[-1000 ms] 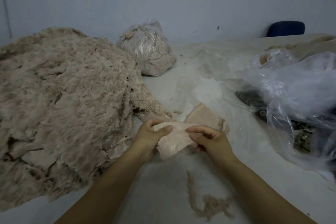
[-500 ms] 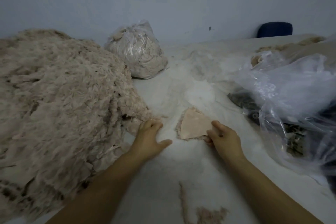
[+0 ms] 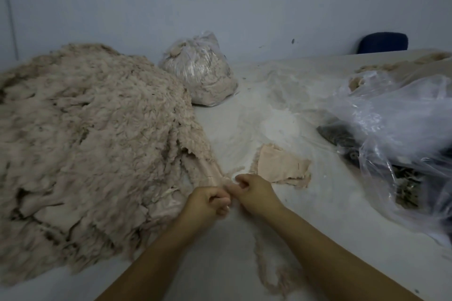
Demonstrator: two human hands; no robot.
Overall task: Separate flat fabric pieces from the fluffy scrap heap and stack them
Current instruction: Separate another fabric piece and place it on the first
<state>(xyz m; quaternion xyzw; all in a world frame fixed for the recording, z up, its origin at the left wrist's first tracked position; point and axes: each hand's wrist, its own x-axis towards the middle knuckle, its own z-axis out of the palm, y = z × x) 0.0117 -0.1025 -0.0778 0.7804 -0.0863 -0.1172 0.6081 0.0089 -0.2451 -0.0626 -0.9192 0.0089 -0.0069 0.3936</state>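
A big beige fluffy scrap heap covers the left of the table. A long pale fabric piece runs out of its right edge, drawn taut toward me. My left hand and my right hand are side by side at its near end, both with curled fingers gripping it. To the right of my hands, a small stack of flat pink fabric pieces lies on the white table.
A tied clear bag of scraps stands behind the heap. A large loose clear plastic bag with dark material fills the right side. A thin fluffy strip lies near the front edge. A blue chair back is far right.
The piece I held a second ago now lies on the flat stack. Both hands moved left to the heap's edge and gripped a new piece, pulling it out.
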